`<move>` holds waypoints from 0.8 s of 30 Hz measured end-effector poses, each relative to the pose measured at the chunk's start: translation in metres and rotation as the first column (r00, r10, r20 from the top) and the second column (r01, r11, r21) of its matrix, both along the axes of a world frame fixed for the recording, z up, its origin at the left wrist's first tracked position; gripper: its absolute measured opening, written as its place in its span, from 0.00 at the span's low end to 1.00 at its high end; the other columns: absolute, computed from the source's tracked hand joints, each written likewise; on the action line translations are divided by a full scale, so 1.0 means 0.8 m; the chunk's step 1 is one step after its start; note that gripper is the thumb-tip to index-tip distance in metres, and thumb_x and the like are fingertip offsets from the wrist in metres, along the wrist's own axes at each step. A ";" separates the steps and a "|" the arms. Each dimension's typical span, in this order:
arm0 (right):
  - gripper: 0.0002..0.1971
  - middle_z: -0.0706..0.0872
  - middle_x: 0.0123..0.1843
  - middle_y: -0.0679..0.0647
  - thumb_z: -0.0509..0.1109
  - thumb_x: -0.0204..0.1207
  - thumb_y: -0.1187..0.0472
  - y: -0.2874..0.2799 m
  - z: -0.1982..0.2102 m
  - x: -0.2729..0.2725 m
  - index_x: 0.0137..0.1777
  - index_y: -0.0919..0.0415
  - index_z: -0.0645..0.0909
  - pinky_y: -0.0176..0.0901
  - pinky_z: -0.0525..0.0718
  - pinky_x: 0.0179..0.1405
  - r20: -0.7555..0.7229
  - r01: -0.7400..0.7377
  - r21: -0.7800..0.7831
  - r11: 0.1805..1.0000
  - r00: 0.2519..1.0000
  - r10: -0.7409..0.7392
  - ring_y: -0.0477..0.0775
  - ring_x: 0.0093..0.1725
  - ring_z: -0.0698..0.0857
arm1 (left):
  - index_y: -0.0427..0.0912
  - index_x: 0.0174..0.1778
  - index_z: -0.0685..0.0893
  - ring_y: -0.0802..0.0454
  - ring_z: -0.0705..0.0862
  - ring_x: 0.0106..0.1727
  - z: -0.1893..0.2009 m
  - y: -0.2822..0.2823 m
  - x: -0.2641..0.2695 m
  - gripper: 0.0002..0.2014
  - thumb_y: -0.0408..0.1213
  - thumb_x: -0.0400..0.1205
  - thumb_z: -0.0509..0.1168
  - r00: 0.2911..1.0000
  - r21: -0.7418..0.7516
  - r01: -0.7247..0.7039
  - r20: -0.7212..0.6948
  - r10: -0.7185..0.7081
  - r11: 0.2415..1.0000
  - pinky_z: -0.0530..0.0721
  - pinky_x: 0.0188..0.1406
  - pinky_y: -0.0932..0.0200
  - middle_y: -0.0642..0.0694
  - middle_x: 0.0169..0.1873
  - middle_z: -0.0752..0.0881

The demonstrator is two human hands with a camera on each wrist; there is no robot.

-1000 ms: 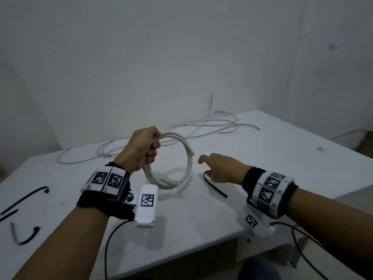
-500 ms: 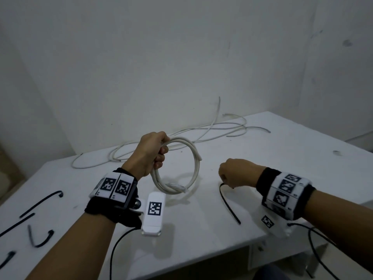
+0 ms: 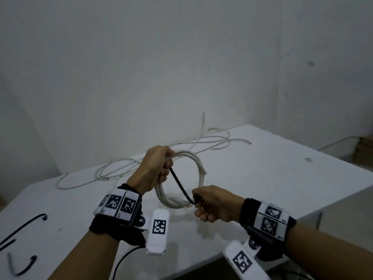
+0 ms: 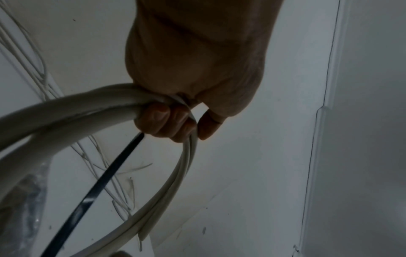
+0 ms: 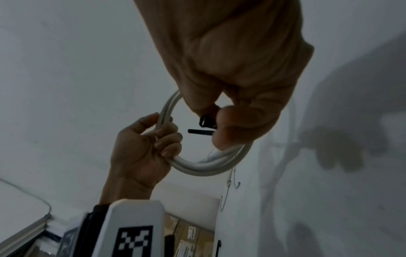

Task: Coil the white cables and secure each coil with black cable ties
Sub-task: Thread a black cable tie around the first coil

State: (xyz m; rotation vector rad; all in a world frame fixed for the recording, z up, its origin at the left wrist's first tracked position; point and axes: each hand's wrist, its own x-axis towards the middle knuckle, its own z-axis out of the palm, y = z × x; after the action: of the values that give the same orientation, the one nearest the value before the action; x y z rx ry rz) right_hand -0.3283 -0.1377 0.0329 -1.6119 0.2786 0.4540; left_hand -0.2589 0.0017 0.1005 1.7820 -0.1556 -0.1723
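Above the desk [image 3: 262, 178] the left hand [image 3: 153, 170] grips the top of the white coil [image 3: 199, 178] and holds it up on edge. The right hand [image 3: 214, 205] pinches the head end of a black tie [image 3: 180, 185] low by the coil. The tie slants up through the ring, its tip just under the left fingers [image 4: 164, 120], so the left hand is nearer to catch it.

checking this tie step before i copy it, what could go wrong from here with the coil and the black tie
1. The left hand alone holds the coiled white round cable at one spot; a looser grip could let the loops spring apart, and one cut end already sticks out.
2. The thin black plastic cable tie, pinched at its head by the right hand, only crosses the loop opening; it may miss a strand when wrapped.
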 end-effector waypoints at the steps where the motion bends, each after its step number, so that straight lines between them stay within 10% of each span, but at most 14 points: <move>1: 0.14 0.78 0.22 0.55 0.57 0.80 0.60 0.003 -0.001 0.001 0.32 0.62 0.70 0.29 0.65 0.11 -0.023 0.004 0.009 1.000 1.000 -0.003 0.47 0.12 0.74 | 0.45 0.34 0.68 0.55 0.59 0.18 0.000 -0.002 -0.002 0.09 0.35 0.80 0.57 1.000 0.016 0.007 0.014 -0.007 1.000 0.57 0.19 0.64 0.49 0.21 0.67; 10: 0.15 0.78 0.20 0.52 0.56 0.80 0.60 0.011 0.043 0.027 0.31 0.59 0.71 0.29 0.68 0.12 0.123 0.064 0.240 0.969 0.988 -0.095 0.45 0.15 0.75 | 0.42 0.31 0.71 0.54 0.62 0.18 -0.016 -0.012 -0.009 0.13 0.36 0.83 0.54 0.999 0.080 0.021 0.034 -0.024 0.997 0.59 0.19 0.64 0.46 0.21 0.69; 19: 0.06 0.84 0.33 0.63 0.62 0.78 0.70 0.007 0.020 0.006 0.39 0.65 0.77 0.34 0.74 0.16 0.303 0.137 0.353 0.925 0.919 -0.252 0.49 0.20 0.78 | 0.38 0.53 0.83 0.55 0.63 0.18 -0.021 -0.008 -0.005 0.12 0.38 0.86 0.56 0.996 0.059 0.028 0.078 -0.033 0.998 0.60 0.17 0.65 0.46 0.23 0.69; 24: 0.09 0.85 0.36 0.60 0.64 0.81 0.67 0.004 0.020 -0.005 0.51 0.70 0.84 0.37 0.80 0.23 0.539 -0.048 0.359 0.932 0.826 -0.165 0.49 0.31 0.82 | 0.46 0.55 0.84 0.55 0.65 0.17 -0.029 -0.009 -0.009 0.11 0.38 0.87 0.56 0.993 0.042 0.025 0.118 -0.030 0.999 0.62 0.17 0.65 0.49 0.19 0.71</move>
State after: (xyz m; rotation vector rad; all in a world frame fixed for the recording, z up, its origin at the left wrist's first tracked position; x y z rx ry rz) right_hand -0.3321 -0.1345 0.0490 -1.2981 -0.1995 -0.0412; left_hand -0.2663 -0.0052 0.0774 1.8316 -0.2638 -0.0891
